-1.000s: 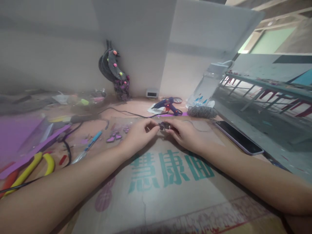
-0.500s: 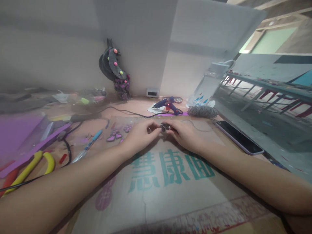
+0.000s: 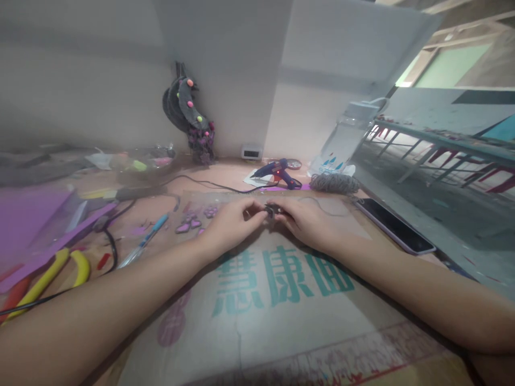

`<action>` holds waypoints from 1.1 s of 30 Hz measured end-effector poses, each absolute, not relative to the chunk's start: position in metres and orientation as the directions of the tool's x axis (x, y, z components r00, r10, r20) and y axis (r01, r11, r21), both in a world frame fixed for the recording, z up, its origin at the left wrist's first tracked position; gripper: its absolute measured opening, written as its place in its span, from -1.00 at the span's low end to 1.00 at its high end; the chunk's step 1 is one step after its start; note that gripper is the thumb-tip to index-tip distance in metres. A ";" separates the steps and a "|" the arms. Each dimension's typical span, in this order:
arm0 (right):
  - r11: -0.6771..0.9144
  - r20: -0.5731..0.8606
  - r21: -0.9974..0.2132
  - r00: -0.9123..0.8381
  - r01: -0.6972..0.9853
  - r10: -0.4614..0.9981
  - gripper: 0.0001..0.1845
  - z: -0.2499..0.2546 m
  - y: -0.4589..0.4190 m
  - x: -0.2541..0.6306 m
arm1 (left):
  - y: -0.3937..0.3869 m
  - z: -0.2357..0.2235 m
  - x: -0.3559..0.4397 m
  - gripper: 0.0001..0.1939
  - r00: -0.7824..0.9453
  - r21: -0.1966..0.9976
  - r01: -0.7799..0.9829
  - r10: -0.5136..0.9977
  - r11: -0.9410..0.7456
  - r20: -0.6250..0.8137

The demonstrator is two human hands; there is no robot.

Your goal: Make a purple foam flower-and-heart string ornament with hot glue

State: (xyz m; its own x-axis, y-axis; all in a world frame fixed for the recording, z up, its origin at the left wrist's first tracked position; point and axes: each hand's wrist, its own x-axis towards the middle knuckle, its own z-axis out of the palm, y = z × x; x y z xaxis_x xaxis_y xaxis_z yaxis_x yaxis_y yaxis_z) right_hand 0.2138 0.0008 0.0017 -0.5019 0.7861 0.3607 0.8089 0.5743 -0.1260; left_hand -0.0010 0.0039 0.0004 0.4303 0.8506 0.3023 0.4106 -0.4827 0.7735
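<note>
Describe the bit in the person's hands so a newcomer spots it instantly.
Find the big printed sheet with large green characters across it. Just beyond the characters, the left hand and right hand nearly meet, with a small dark piece held between them. It looks mostly dark grey and is gripped, whereas the purple, dark-edged pieces lie to the left of the left hand.

Glue gun [image 3: 278, 170] and yarn [image 3: 335, 183] mark a workshop.

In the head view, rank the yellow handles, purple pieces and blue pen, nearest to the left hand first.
1. Purple pieces, just beside the left hand.
2. Blue pen, farther left.
3. Yellow handles, toward the left edge.
</note>
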 end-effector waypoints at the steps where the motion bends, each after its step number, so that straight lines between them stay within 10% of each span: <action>1: 0.573 0.356 -0.123 -0.502 0.811 0.788 -0.63 0.002 0.001 0.214 | 0.004 0.001 -0.001 -0.80 0.429 0.775 0.414 0.853 -0.478 0.298; 26: 0.634 0.541 -0.448 -0.374 0.630 0.753 -0.41 -0.010 0.018 0.220 | 0.006 0.001 -0.001 -0.80 0.375 0.834 0.367 0.886 -0.412 0.272; 33: 0.721 0.626 -0.380 -0.412 0.580 0.662 -0.75 0.001 0.001 0.213 | 0.008 0.000 -0.002 -0.80 0.395 0.833 0.343 0.871 -0.434 0.291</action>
